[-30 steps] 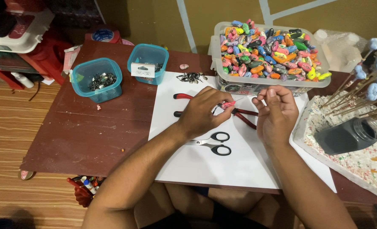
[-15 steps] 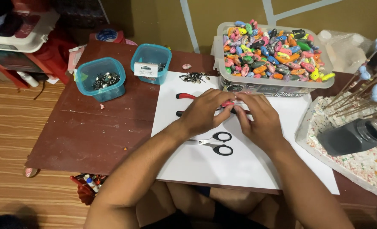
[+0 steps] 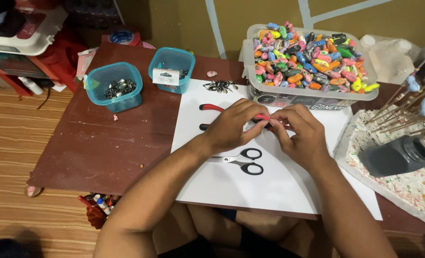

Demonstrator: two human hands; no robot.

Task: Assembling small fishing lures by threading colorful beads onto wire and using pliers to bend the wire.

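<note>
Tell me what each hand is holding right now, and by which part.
Both hands meet over the white sheet. The left hand and right hand pinch something small and reddish between their fingertips; what it is, and the exact hold, cannot be told.

This looks like a home craft corner. A low brown table (image 3: pixel 102 148) stands on a wooden floor (image 3: pixel 26 143), and the person sits on the floor before it. At the upper right of the frame is a clear bin (image 3: pixel 313 95) full of small painted pieces; at the upper left, two teal tubs (image 3: pixel 114 88) with metal parts.
</note>
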